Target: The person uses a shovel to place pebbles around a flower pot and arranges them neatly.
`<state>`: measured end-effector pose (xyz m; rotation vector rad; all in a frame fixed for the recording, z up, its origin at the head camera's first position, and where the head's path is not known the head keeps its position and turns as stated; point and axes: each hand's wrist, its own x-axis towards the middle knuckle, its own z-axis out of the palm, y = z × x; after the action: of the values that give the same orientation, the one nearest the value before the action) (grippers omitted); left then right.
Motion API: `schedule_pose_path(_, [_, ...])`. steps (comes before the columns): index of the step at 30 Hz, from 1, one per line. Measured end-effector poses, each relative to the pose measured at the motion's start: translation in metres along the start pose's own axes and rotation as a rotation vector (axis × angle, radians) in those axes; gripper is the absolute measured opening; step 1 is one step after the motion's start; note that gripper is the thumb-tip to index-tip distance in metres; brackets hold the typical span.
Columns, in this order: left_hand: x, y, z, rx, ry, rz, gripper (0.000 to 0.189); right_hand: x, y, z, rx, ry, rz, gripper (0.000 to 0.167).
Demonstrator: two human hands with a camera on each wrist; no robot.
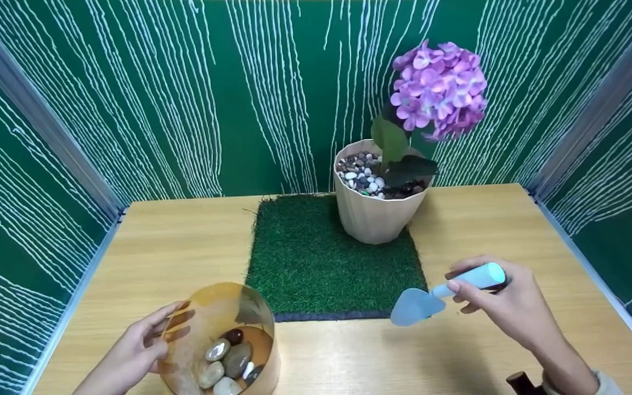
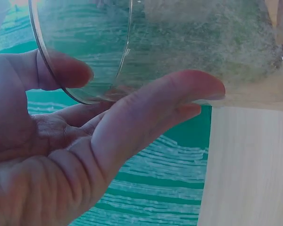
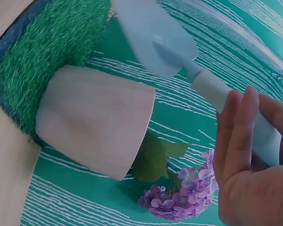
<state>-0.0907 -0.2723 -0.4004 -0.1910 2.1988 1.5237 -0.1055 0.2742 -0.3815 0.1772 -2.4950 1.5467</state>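
Note:
In the head view my left hand (image 1: pixel 137 345) holds the side of a see-through, amber-tinted jar (image 1: pixel 195 307) at the lower left, its fingers showing through the wall. Several smooth stones (image 1: pixel 236 359) lie in the jar. The left wrist view has the hand (image 2: pixel 108 136) around the clear jar (image 2: pixel 179 52), close to its rim. On the right, my right hand (image 1: pixel 505 304) grips the handle of a small light-blue trowel (image 1: pixel 417 307), its blade pointing left over the table. From the right wrist, fingers wrap the trowel handle (image 3: pixel 212 89).
A pale flowerpot (image 1: pixel 379 219) with small pebbles and a purple hydrangea (image 1: pixel 439 90) stands at the back, partly on a green turf mat (image 1: pixel 332 269). Green walls with white lines (image 1: pixel 272 82) enclose the wooden table (image 1: pixel 184 247). A dark brown object (image 1: pixel 522 382) shows beside the right wrist.

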Motion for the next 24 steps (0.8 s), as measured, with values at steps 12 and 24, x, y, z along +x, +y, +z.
schedule_pose_path(12, [0.007,0.013,0.033,-0.039,-0.069,0.045,0.078,-0.001,-0.006,-0.002,0.026,-0.076,-0.025,0.025])
schedule_pose_path(24, [0.007,0.017,0.063,-0.048,-0.054,0.175,0.075,0.002,-0.017,-0.002,-0.006,0.013,-0.067,0.015])
